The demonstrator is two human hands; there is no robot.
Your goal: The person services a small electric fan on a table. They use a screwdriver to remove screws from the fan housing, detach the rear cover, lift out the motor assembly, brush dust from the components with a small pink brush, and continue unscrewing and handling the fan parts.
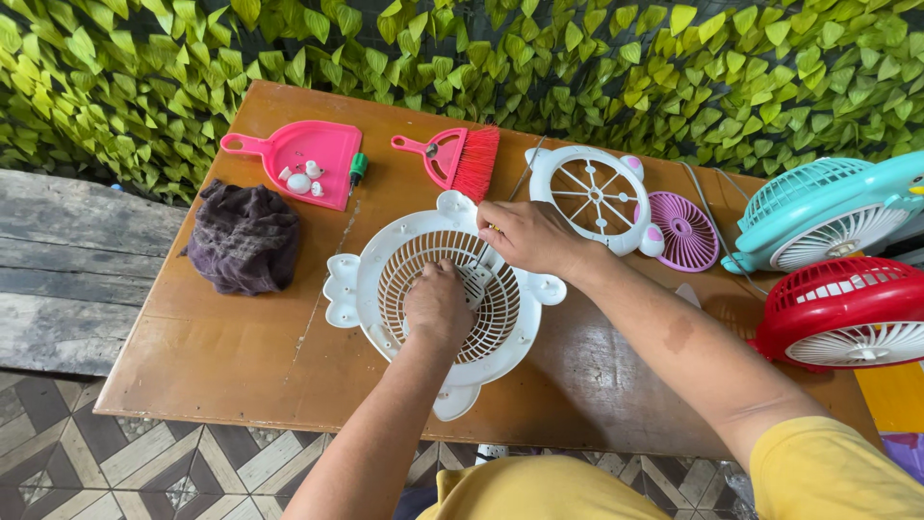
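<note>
white grille point(385, 289) flat on wooden table point(221, 347), centre. left hand point(438, 306) clenched inside grille, pressing on its hub. right hand point(525, 236) pinches thin tool point(484, 252) at grille's upper rim. pink dustpan point(306, 159), brush point(460, 157), dark cloth point(245, 238) behind; red fan point(847, 310) to right.

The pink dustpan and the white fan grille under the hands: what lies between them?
Only bare wooden table between pink dustpan and white fan grille, in the head view.

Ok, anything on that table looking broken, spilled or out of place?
Nothing spilled. One fan is in pieces: both hands work on its white grille, with the front cover and purple blade lying separately. Small white parts sit in the pink dustpan.
</note>
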